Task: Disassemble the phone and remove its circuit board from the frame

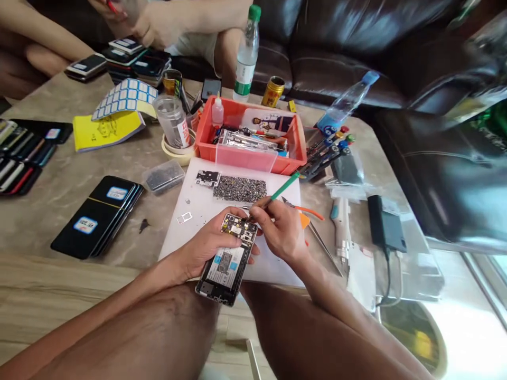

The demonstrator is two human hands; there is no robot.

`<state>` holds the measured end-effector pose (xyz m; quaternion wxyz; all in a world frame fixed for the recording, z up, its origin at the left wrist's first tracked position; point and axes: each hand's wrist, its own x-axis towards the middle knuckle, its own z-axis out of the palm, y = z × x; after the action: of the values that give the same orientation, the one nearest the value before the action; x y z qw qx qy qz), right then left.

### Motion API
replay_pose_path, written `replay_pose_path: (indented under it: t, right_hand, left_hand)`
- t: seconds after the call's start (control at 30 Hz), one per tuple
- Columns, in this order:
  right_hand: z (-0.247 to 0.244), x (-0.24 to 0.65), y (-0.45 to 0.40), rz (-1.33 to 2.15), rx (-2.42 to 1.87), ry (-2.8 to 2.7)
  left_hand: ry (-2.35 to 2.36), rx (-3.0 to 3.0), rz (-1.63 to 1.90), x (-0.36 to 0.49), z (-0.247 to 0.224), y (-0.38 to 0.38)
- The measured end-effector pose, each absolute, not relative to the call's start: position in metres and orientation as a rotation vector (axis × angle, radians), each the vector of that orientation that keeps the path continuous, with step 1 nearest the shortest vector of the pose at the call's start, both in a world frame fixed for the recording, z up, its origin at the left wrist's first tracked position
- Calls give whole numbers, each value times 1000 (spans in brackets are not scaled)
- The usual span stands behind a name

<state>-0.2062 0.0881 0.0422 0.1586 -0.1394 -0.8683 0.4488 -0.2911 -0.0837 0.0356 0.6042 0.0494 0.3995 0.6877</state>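
Observation:
An opened phone [225, 261], its battery and circuit board exposed, is held tilted above the front of a white mat [178, 232]. My left hand [209, 240] grips the phone from its left side, with the thumb over the board. Between the thumb and fingers of my right hand [279, 229] is a green-handled tool [285, 186]; its tip meets the phone's top end, where the exact contact is too small to make out. Behind the phone, a patch of small screws [240, 188] lies on the mat beside a black-and-white phone part [208, 178].
A red bin [249, 163] of tools stands behind the mat. Stacked phones [95, 216] lie left. Orange-handled pliers [309, 212], tweezers [325, 245] and a black adapter [386, 224] are right. Bottles and cans stand farther back. Another person's hands [158, 24] show at the top left.

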Motion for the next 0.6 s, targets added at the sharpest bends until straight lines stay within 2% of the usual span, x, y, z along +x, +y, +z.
replay_pose_path:
  t: [0.17,0.6]
  right_hand:
    - [38,-204,84,1386,-591,-2435]
    - [13,-205,93,1750,-716,-2320]
  left_hand:
    - [908,130,1560,-286,24,-86]
    - [891,122,1689,-283,-2,-69]
